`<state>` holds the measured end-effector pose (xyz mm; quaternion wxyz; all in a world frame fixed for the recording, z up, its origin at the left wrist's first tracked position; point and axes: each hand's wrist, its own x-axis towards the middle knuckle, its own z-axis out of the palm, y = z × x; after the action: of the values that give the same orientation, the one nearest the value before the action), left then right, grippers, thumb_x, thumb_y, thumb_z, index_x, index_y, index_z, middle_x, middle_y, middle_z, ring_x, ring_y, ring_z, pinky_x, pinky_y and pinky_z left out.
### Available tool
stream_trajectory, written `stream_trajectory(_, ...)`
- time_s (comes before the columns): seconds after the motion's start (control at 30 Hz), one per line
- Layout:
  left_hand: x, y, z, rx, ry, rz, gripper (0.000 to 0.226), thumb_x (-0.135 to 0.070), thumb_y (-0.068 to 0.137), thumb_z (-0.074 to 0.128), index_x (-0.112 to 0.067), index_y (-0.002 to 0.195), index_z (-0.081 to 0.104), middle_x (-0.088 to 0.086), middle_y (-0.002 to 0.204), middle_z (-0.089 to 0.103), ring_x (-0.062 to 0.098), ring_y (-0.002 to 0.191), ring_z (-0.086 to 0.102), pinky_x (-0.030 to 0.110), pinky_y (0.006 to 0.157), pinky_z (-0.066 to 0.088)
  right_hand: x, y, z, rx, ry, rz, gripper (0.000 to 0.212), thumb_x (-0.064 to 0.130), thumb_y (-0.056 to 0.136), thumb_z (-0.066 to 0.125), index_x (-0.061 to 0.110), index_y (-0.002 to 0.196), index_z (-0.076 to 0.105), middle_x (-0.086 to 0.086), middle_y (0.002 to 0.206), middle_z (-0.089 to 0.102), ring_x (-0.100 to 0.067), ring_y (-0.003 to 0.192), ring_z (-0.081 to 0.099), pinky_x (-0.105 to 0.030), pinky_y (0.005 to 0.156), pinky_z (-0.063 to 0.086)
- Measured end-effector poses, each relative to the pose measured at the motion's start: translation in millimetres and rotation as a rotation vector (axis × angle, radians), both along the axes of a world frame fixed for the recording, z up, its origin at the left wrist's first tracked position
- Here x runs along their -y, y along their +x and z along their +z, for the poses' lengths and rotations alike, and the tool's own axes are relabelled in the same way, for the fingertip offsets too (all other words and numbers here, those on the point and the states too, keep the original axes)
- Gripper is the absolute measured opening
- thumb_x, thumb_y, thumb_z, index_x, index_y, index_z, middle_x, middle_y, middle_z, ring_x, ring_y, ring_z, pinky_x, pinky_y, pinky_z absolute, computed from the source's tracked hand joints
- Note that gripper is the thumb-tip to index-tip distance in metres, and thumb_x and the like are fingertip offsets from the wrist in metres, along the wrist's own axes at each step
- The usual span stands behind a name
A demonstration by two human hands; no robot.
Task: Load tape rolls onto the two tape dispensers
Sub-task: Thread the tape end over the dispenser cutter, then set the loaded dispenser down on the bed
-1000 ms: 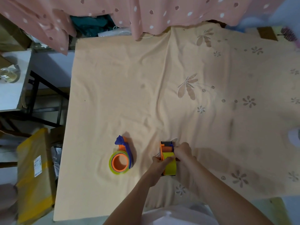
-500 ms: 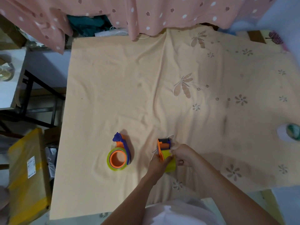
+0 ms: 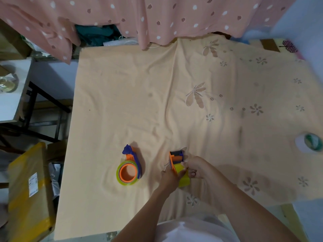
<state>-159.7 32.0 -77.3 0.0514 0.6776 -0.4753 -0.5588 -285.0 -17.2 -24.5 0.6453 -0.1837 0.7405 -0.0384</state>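
Observation:
An orange and blue tape dispenser lies flat on the peach cloth, with a yellowish tape roll around its orange hub. To its right stands a second orange dispenser on edge, carrying a yellow tape roll. My left hand grips that dispenser and roll from the left. My right hand pinches the top of the yellow roll from the right. A white roll with a green core lies far right on the cloth.
The peach flowered cloth covers the table. A pink dotted curtain hangs over its far edge. Left of the table stand a yellow-taped cardboard box on the floor and a white side table.
The view has shifted, so the white roll at the far right shows fully. My right hand's fingers have moved on top of the yellow roll; both hands stay on the dispenser.

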Motion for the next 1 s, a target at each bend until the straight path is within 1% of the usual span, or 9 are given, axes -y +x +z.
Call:
stream_trajectory(0.17,4.2,5.1,8.1,-0.153,0.097,0.073,0.049,-0.056,0.085,0.068,-0.022,0.120,0.065,0.001,0.101,0.071,0.019,0.082,0.064,0.020,0.056,0.049,-1.1,1.3,3.6,-0.057,0.000,0.024,0.025,0.013,0.102,0.047,0.017,0.077,0.047,-0.002,0.055,0.029,-0.008,0.029,0.021,-0.017,0.038,0.019)
stream_trajectory(0.3,4.5,7.4,15.6,-0.196,0.059,0.075,0.053,-0.064,0.077,0.068,-0.036,0.122,0.061,-0.004,0.092,0.068,0.016,0.072,0.058,0.024,0.053,0.045,-8.5,-10.9,7.6,-0.169,-0.051,-0.054,0.025,0.006,0.091,0.049,0.011,0.067,0.048,-0.010,0.056,0.051,-0.013,0.037,0.024,-0.017,0.044,0.020)
stream_trajectory(0.37,2.2,7.8,21.7,-0.218,0.065,0.083,0.053,-0.062,0.078,0.069,-0.035,0.123,0.061,0.000,0.087,0.069,0.013,0.062,0.057,0.021,0.046,0.041,-11.4,-15.0,10.6,-0.197,-0.086,-0.070,0.026,0.002,0.092,0.045,0.008,0.067,0.050,-0.012,0.053,0.045,-0.014,0.042,0.030,-0.017,0.045,0.022)
stream_trajectory(0.43,2.3,9.3,33.4,-0.197,0.070,0.076,0.045,-0.052,0.088,0.067,-0.026,0.125,0.063,0.012,0.103,0.073,0.020,0.074,0.067,0.020,0.052,0.044,-10.6,-17.4,17.8,-0.239,-0.137,-0.054,0.028,-0.001,0.092,0.045,0.005,0.066,0.053,-0.010,0.044,0.040,-0.017,0.047,0.036,-0.022,0.046,0.028)
stream_trajectory(0.53,11.2,18.9,48.9,-0.031,-0.003,0.089,0.045,-0.040,0.097,0.058,-0.008,0.128,0.061,0.017,0.125,0.068,0.033,0.116,0.063,0.032,0.086,0.051,-2.4,-14.9,36.3,-0.256,-0.269,-0.012,0.028,-0.010,0.086,0.054,0.002,0.061,0.058,-0.013,0.046,0.045,-0.020,0.041,0.043,-0.028,0.047,0.041)
stream_trajectory(0.6,19.6,33.9,61.6,0.052,-0.095,0.160,0.045,-0.034,0.097,0.057,-0.006,0.133,0.058,0.016,0.124,0.069,0.031,0.117,0.063,0.034,0.096,0.050,1.1,-7.2,53.6,-0.173,-0.331,-0.042,0.029,-0.011,0.090,0.050,-0.002,0.064,0.058,-0.016,0.056,0.050,-0.020,0.036,0.051,-0.024,0.039,0.046)
stream_trajectory(0.77,25.4,97.8,73.8,0.244,-0.312,0.464,0.029,-0.020,0.092,0.054,-0.003,0.115,0.062,0.021,0.113,0.064,0.038,0.104,0.059,0.040,0.091,0.050,4.5,25.7,88.9,0.045,-0.322,-0.070,0.011,-0.014,0.096,0.044,-0.012,0.093,0.055,-0.030,0.082,0.060,-0.040,0.081,0.066,-0.036,0.048,0.059)
stream_trajectory(0.9,13.4,149.8,58.6,0.348,-0.107,0.734,0.054,-0.021,0.086,0.065,-0.008,0.135,0.045,0.025,0.134,0.046,0.043,0.125,0.041,0.045,0.099,0.041,1.3,54.7,84.3,0.079,-0.337,-0.006,0.033,0.008,0.100,0.054,0.001,0.068,0.052,-0.015,0.061,0.053,-0.025,0.052,0.055,-0.030,0.046,0.054)
stream_trajectory(1.0,4.1,179.0,34.0,0.154,0.123,0.849,0.060,-0.024,0.084,0.074,-0.006,0.133,0.043,0.026,0.131,0.050,0.042,0.119,0.051,0.043,0.085,0.048,3.3,72.2,75.7,0.096,-0.295,-0.053,0.043,0.027,0.102,0.052,0.011,0.063,0.043,-0.007,0.054,0.043,-0.019,0.044,0.041,-0.026,0.046,0.042)
